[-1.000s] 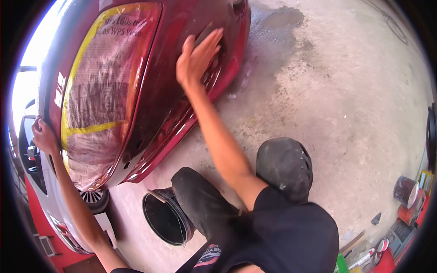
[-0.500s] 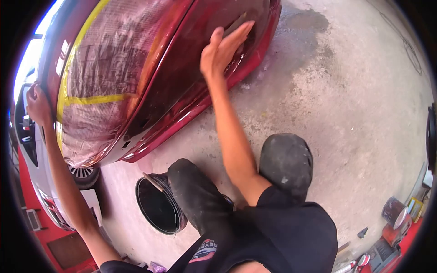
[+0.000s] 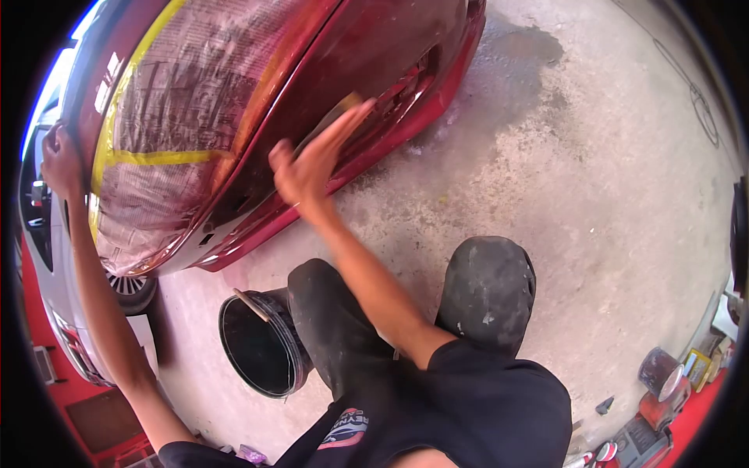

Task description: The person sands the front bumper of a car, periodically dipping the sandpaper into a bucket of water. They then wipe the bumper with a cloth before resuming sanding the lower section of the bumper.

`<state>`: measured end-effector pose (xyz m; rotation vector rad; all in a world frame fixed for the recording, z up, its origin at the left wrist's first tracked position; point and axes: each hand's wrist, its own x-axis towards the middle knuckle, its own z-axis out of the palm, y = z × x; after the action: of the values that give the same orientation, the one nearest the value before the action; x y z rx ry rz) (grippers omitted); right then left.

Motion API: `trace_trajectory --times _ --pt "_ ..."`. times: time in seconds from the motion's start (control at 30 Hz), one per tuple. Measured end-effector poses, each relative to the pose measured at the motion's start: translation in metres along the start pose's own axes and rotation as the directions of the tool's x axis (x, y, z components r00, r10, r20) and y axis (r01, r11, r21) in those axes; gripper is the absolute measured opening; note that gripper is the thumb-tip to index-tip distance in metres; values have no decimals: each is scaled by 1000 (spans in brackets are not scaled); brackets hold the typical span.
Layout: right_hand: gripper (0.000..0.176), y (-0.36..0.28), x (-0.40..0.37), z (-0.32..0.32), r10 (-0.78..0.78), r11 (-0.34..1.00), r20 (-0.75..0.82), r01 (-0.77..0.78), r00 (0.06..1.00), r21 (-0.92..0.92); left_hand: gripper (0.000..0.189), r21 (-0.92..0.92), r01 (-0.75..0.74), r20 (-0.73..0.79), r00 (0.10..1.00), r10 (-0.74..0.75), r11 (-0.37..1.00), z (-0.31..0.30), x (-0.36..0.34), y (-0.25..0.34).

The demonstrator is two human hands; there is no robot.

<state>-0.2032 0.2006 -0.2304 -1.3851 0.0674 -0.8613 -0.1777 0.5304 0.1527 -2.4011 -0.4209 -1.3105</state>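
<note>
My right hand [image 3: 308, 168] is on the side of the dark red car bumper [image 3: 367, 54], fingers stretched out and thumb raised. Beneath its fingers is a thin dark piece with a tan edge, which looks like sandpaper [image 3: 350, 102]; most of it is hidden by the hand. At the far left, my left hand [image 3: 62, 160] leans on the car's upper edge with bent fingers and nothing visible in it. Between the hands, newspaper-like masking [image 3: 179, 101], bordered by yellow tape [image 3: 168, 157], covers part of the car.
A black bucket [image 3: 300, 366] with a stick across its rim stands beside my left knee [image 3: 324, 312]. Wet patches mark the concrete floor [image 3: 577, 203]. A silver car [image 3: 66, 288] is at the left; cans and tools [image 3: 663, 374] lie at the lower right.
My right hand has slid down and left along the bumper with the thin dark piece. My left hand stays on the car's edge.
</note>
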Motion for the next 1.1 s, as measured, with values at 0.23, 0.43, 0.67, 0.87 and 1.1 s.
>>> trace_trajectory --times 0.23,0.43,0.67,0.87,1.1 --pt "111 51 142 -30 200 979 -26 -198 980 55 46 0 -105 -65 992 104 995 15 9 -17" --pt "132 -10 -35 14 13 997 66 -8 998 -72 63 59 -1 -20 1000 2 998 19 11 -21" --pt "110 17 77 -6 217 974 -37 -219 975 -55 60 -5 -1 -88 996 1 1000 19 7 -10" --pt "136 -33 -87 43 40 998 81 -37 996 -41 54 -68 87 -31 996 -89 994 2 -6 9" --pt "117 -12 34 13 97 979 -39 -103 994 -176 57 -6 88 -77 993 -89 996 10 -1 13"
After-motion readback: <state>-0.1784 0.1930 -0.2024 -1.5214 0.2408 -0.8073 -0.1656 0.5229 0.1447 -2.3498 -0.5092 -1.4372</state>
